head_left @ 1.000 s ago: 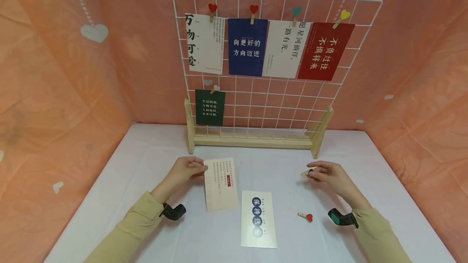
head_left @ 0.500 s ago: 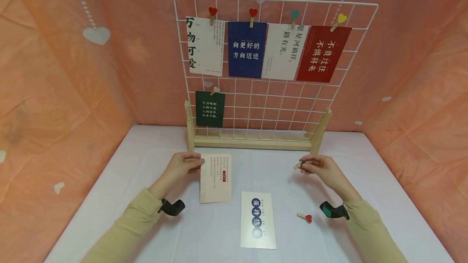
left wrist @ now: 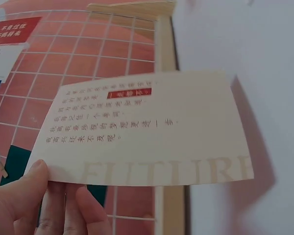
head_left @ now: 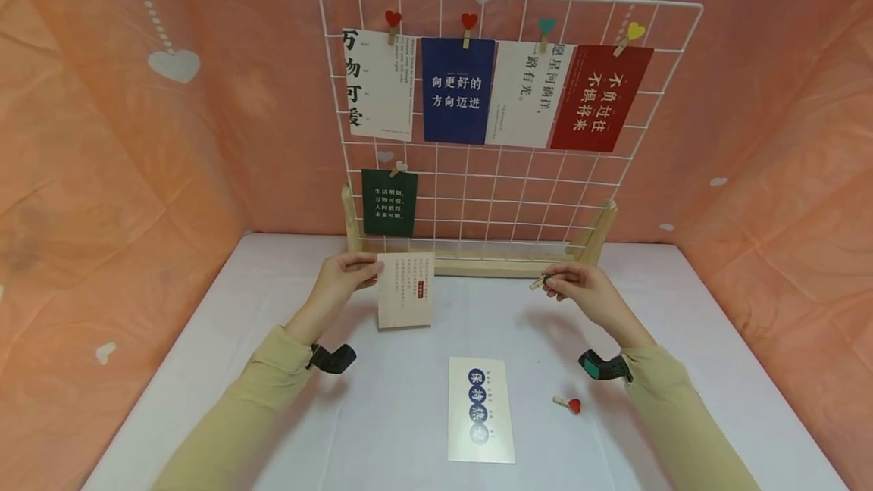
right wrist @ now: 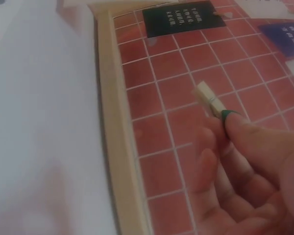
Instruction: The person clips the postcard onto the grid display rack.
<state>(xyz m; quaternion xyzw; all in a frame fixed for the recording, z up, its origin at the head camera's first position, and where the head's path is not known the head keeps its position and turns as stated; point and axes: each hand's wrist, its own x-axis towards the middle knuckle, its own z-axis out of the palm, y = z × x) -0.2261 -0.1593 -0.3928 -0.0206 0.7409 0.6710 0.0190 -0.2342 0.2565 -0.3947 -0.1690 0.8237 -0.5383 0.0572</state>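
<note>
In the head view my left hand (head_left: pixel 344 279) pinches a cream postcard (head_left: pixel 405 301) by its upper left edge, holding it raised in front of the rack's wooden base. The left wrist view shows the thumb on the face of the card (left wrist: pixel 137 132), which bears red print and pale "FUTURE" lettering. My right hand (head_left: pixel 580 290) pinches a small wooden clothespin (head_left: pixel 537 283) between thumb and finger. Its green end (right wrist: pixel 227 116) shows under the thumb in the right wrist view. Before both hands stands a white wire grid rack (head_left: pixel 505 192), apart from the card and the clothespin.
Four-cornered cards hang by heart clothespins in the grid's top row, among them a blue card (head_left: pixel 457 116) and a red card (head_left: pixel 600 101). A green card (head_left: pixel 389 204) hangs lower left. On the table lie a white card (head_left: pixel 481 438) and a red-heart clothespin (head_left: pixel 568 404).
My left hand has lifted the postcard upward and forward toward the rack. The right hand has moved forward and left with the clothespin. The white card on the table stays put.
</note>
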